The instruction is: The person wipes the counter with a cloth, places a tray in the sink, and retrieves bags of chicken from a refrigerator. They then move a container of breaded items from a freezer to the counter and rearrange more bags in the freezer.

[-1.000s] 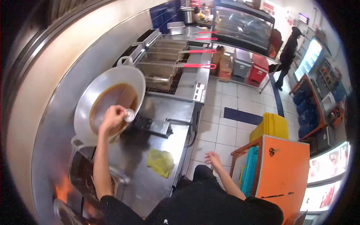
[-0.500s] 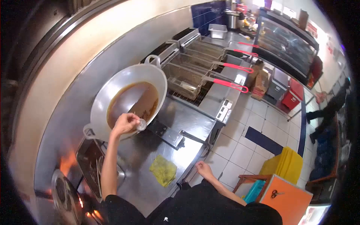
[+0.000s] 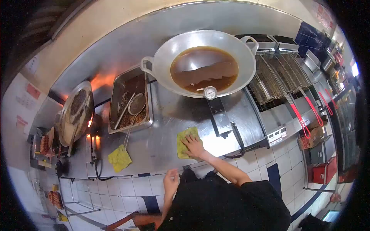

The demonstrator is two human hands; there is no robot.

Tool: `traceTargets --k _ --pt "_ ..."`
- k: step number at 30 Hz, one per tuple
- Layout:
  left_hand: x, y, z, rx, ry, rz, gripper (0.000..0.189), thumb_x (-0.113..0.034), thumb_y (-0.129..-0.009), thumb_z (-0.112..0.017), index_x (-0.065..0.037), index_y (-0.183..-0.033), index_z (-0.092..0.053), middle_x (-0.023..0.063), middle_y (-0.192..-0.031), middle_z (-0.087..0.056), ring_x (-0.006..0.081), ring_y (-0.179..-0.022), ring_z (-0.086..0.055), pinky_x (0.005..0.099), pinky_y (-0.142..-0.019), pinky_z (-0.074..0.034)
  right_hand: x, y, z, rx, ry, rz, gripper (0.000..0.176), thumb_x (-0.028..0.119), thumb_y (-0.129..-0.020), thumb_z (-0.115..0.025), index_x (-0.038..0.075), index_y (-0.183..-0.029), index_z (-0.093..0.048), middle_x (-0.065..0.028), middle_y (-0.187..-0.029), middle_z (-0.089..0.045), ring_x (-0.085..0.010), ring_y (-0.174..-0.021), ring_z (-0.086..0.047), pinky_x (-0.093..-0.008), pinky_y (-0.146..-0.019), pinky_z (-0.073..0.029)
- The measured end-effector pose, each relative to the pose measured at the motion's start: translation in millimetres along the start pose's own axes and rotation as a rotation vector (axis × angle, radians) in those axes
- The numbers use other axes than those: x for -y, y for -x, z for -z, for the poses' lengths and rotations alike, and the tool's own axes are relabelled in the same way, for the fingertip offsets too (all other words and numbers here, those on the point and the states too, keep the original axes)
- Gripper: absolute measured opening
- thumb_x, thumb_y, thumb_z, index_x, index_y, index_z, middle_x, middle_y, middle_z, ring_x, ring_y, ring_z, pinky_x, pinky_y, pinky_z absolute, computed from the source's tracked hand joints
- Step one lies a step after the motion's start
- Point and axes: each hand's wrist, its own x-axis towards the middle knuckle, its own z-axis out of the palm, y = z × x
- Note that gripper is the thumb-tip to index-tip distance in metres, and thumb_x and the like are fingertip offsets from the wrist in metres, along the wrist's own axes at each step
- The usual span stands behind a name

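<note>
My right hand [image 3: 193, 147] lies with spread fingers on a folded yellow-green cloth [image 3: 182, 153] on the steel counter. My left hand [image 3: 170, 181] is by the counter's front edge, slightly blurred, its fingers loosely bent and apart, nothing visible in it. Behind the cloth stands a large metal wok [image 3: 162, 54] of brown liquid. A round dial thermometer [image 3: 210, 92] rests at the wok's front rim, touched by neither hand. A second yellow-green cloth [image 3: 120, 158] lies to the left, under a strainer's handle.
Left of the wok, a deep tray [image 3: 149, 120] holds a strainer [image 3: 137, 104] and crumbs. Flames [image 3: 102, 84] burn near a tilted pan [image 3: 88, 101] at the far left. Fryer baskets [image 3: 266, 82] with red handles stand at the right. A metal bracket [image 3: 220, 117] juts before the wok.
The view has swung left. My left hand has let go of the thermometer and drawn back to the counter's front edge. My right hand has moved onto the cloth.
</note>
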Motion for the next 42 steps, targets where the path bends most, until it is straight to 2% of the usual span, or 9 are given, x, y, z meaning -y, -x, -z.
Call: traceTargets --k 9,13,16,20,24,29,35,39,42 --pt "89 -83 82 -0.069 0.105 0.024 0.027 -0.018 -0.090 -0.055 -0.001 -0.111 -0.056 0.0103 -0.103 -0.062 0.0173 -0.096 -0.059 0.0279 -0.084 -0.044 132 -52 -68 -0.409 -0.539 -0.360 0.019 0.019 -0.084 -0.057 0.002 -0.094 -0.057 -0.0155 -0.099 -0.060 -0.0319 -0.090 -0.058 -0.0383 -0.074 -0.046" --pt "114 -120 152 -0.139 0.169 0.079 0.049 -0.025 -0.088 -0.057 0.000 -0.127 -0.041 0.0163 -0.123 -0.049 0.0243 -0.114 -0.048 0.0331 -0.097 -0.036 237 -113 -92 -0.084 -0.953 -0.579 0.024 0.023 -0.090 -0.053 0.001 -0.098 -0.058 -0.0122 -0.092 -0.063 -0.0210 -0.081 -0.060 -0.0331 -0.066 -0.046" --pt "145 -151 221 -0.302 0.095 0.017 0.058 -0.023 -0.085 -0.061 0.000 -0.131 -0.035 0.0183 -0.128 -0.045 0.0284 -0.120 -0.042 0.0360 -0.101 -0.032 270 -161 -81 0.214 -1.836 -0.614 0.034 0.028 -0.095 -0.047 0.005 -0.117 -0.055 -0.0053 -0.102 -0.062 -0.0155 -0.087 -0.058 -0.0300 -0.076 -0.046" --pt "221 -177 337 -0.611 -0.147 0.010 0.062 -0.020 -0.079 -0.066 0.000 -0.130 -0.037 0.0195 -0.131 -0.041 0.0313 -0.123 -0.038 0.0383 -0.102 -0.030 284 -177 -88 0.257 -1.041 -0.305 0.029 0.021 -0.093 -0.051 0.003 -0.113 -0.057 -0.0085 -0.100 -0.064 -0.0160 -0.093 -0.059 -0.0298 -0.082 -0.045" --pt "273 -233 425 -0.604 -0.603 0.120 0.075 -0.046 -0.076 -0.065 -0.004 -0.132 -0.037 0.0219 -0.136 -0.036 0.0345 -0.129 -0.031 0.0489 -0.103 -0.026 263 -172 -114 0.183 -1.026 -0.475 0.025 0.018 -0.090 -0.053 0.003 -0.108 -0.060 -0.0106 -0.095 -0.065 -0.0176 -0.081 -0.060 -0.0306 -0.073 -0.048" --pt "299 -253 314 -0.406 -0.949 0.149 0.094 -0.066 -0.068 -0.059 -0.010 -0.138 -0.031 0.0258 -0.137 -0.033 0.0442 -0.130 -0.025 0.0618 -0.100 -0.020 223 -122 -95 0.070 -0.896 -0.713 0.022 0.016 -0.092 -0.050 0.000 -0.104 -0.060 -0.0086 -0.091 -0.065 -0.0148 -0.081 -0.060 -0.0282 -0.074 -0.048" --pt "154 -215 110 0.233 -0.407 -0.405 0.073 -0.027 -0.074 -0.066 -0.010 -0.137 -0.032 0.0231 -0.133 -0.039 0.0390 -0.128 -0.031 0.0512 -0.108 -0.017 170 -68 -73 -0.210 -1.027 -0.966 0.020 0.015 -0.092 -0.049 0.000 -0.099 -0.060 -0.0064 -0.083 -0.063 -0.0108 -0.074 -0.058 -0.0251 -0.065 -0.047" --pt "124 -246 70 0.226 -0.379 -0.289 0.071 -0.017 -0.074 -0.060 -0.009 -0.137 -0.031 0.0207 -0.130 -0.045 0.0383 -0.120 -0.042 0.0476 -0.103 -0.031 130 13 -30 -0.439 -0.942 -1.133 0.021 0.017 -0.093 -0.049 0.000 -0.098 -0.060 -0.0074 -0.081 -0.063 -0.0117 -0.071 -0.060 -0.0233 -0.060 -0.047" --pt "138 -283 70 -0.200 -0.305 -0.091 0.073 -0.013 -0.075 -0.061 -0.006 -0.139 -0.026 0.0226 -0.133 -0.041 0.0406 -0.120 -0.041 0.0471 -0.098 -0.037 83 97 -26 -0.574 -0.902 -1.228 0.020 0.019 -0.092 -0.050 0.001 -0.094 -0.060 -0.0076 -0.079 -0.062 -0.0137 -0.065 -0.060 -0.0229 -0.055 -0.047"
